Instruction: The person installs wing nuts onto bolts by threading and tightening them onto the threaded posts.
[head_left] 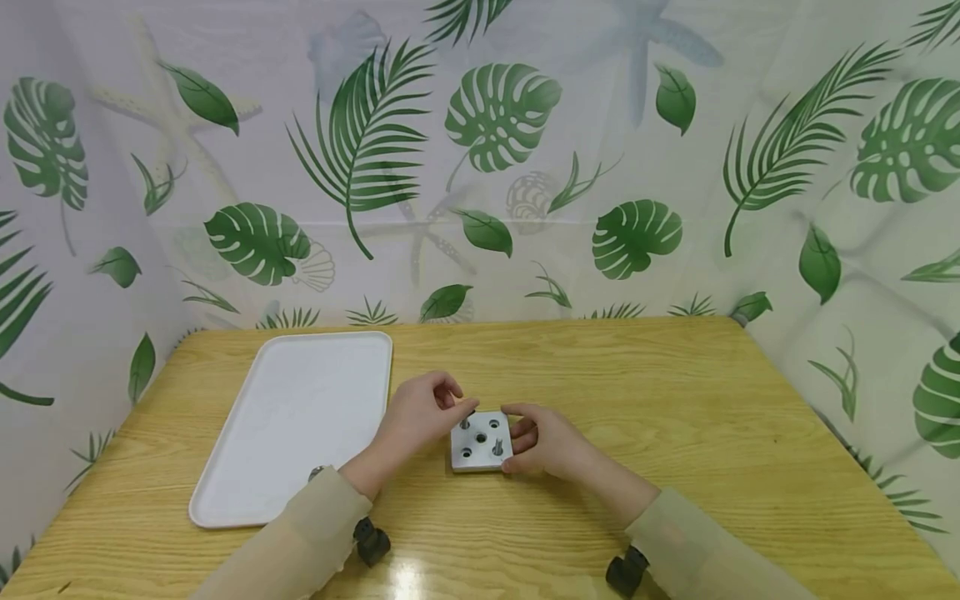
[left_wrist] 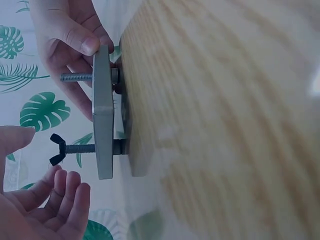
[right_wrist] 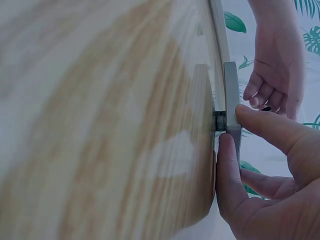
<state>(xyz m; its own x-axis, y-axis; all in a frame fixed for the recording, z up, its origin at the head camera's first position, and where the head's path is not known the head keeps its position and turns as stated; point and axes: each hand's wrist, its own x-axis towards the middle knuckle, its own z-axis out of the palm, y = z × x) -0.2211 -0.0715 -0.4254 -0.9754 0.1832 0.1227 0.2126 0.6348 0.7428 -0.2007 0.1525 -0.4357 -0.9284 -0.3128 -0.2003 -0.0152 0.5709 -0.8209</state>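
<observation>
A square silver metal plate (head_left: pixel 480 461) with several holes stands raised off the table on two bolts. The bare bolt (left_wrist: pixel 76 77) sticks up near the right hand's side. On the other bolt (left_wrist: pixel 82 148) sits a black wing nut (left_wrist: pixel 62 149) at its tip. My right hand (head_left: pixel 551 442) grips the plate's right edge, thumb on top and a finger beneath in the right wrist view. My left hand (head_left: pixel 423 407) is held about the wing nut, thumb and forefinger on either side; a gap shows between thumb and nut in the left wrist view.
An empty white tray (head_left: pixel 300 417) lies on the left of the wooden table (head_left: pixel 675 400). Behind the table hangs a white cloth (head_left: pixel 547 275) printed with green leaves. A small black device (head_left: pixel 371 542) sits at the left wrist, another (head_left: pixel 627 573) at the right.
</observation>
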